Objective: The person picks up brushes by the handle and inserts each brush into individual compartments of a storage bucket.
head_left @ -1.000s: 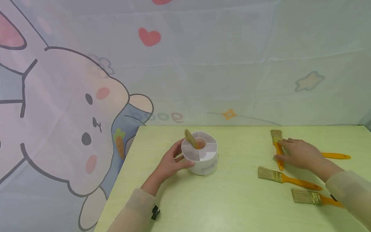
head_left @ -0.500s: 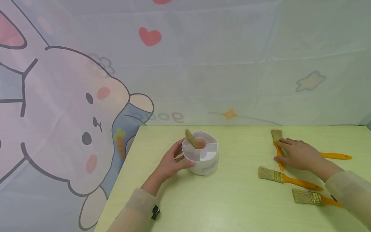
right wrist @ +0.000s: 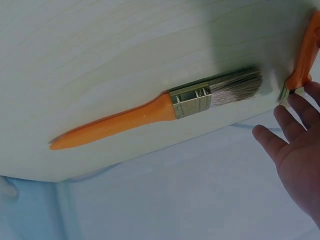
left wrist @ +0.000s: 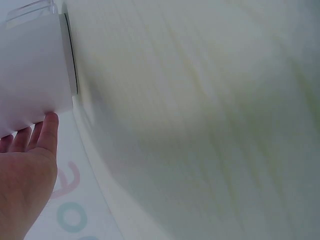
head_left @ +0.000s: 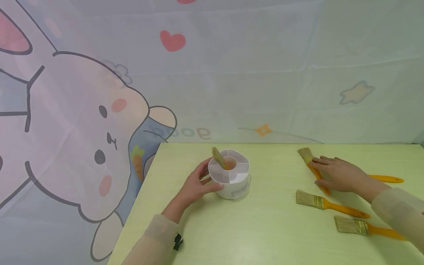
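My left hand (head_left: 197,185) grips a white round pen holder (head_left: 232,190) from its left side, thumb in front and fingers behind. Dividers split its top into compartments around a middle well. A paintbrush (head_left: 218,158) stands tilted in that well, bristles up. In the left wrist view, fingertips press the holder's smooth wall (left wrist: 35,75). My right hand (head_left: 341,175) lies over another paintbrush (head_left: 305,153) on the table, its fairly straight fingers touching near the metal band and the thumb by the orange handle. That handle (right wrist: 304,55) also shows beside the fingertips in the right wrist view.
Two more paintbrushes (head_left: 344,209) (head_left: 385,232) lie on the pale green table (head_left: 265,235) in front of my right hand. A further orange handle (head_left: 385,179) shows behind the wrist, and its brush is whole in the right wrist view. A printed cloth (head_left: 251,73) hangs behind.
The paintbrush under my right hand has turned: its bristle end has swung left and its handle end right. My left hand and the holder stay put.
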Motion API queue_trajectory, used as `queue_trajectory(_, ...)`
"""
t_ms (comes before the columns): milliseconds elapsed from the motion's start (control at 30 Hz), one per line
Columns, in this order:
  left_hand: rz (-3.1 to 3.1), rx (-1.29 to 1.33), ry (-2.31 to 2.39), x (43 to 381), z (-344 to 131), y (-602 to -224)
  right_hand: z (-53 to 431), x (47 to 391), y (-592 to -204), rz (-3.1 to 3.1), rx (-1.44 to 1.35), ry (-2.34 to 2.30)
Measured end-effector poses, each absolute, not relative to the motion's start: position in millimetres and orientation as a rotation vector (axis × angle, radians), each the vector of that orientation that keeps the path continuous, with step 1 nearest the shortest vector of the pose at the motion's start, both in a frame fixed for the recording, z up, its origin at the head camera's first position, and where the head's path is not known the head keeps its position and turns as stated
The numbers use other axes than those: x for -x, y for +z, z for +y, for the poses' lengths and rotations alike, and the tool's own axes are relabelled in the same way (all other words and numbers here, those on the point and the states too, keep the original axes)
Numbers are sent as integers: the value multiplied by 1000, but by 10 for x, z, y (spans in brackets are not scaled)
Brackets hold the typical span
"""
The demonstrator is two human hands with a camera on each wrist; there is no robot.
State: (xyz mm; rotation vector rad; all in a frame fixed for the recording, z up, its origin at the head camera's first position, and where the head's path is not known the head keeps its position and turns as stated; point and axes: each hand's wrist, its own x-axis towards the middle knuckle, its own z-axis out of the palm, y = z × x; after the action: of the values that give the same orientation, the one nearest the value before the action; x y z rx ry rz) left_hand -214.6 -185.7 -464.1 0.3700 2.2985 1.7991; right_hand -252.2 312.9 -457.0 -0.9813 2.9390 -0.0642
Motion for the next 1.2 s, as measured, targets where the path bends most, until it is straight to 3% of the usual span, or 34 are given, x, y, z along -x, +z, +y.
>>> queue_trajectory(267,2298,-372,1806,2147,-1846,-4647,3096,2536,-4544,2928,1004,-32)
queue_trajectory(600,2301,-374,1816,2146,-1853,-4639,3074,2562,-4540,3000,801,-58)
queue_trajectory(1200,2315,-363,1809,2136,-1847,-4644,2967,2600,-4599,3023,914,26)
